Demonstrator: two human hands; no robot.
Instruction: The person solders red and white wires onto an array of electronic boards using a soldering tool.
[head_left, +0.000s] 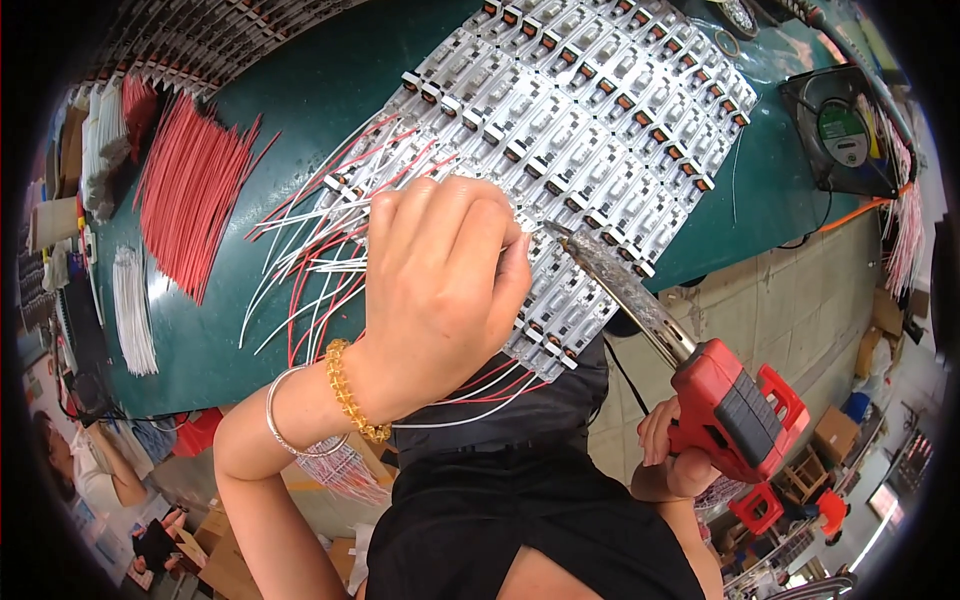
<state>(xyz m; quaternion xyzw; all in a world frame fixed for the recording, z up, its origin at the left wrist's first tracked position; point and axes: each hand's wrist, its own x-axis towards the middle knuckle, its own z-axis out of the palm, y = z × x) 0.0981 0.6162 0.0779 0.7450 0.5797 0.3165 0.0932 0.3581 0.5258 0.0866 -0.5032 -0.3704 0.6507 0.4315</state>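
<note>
My left hand (440, 260) is closed, its fingers curled over the lower left part of a panel of small white modules (545, 110). White wires (338, 266) come out from under that hand on its left side; the fingertips are hidden. My right hand (675, 445) grips a red and black soldering gun (728, 405) at the lower right. Its long metal barrel (645, 305) slants up and left, and the dark tip lies over the modules just right of my left hand. Red and white wires (310, 290) fan out from the panel's left edge.
On the green table (290, 95), a pile of red wires (195, 195) and a small bundle of white wires (132, 310) lie to the left. A black fan (840, 130) stands at the right edge. Beyond the table are red stools (758, 508), cardboard boxes (835, 435) and other people.
</note>
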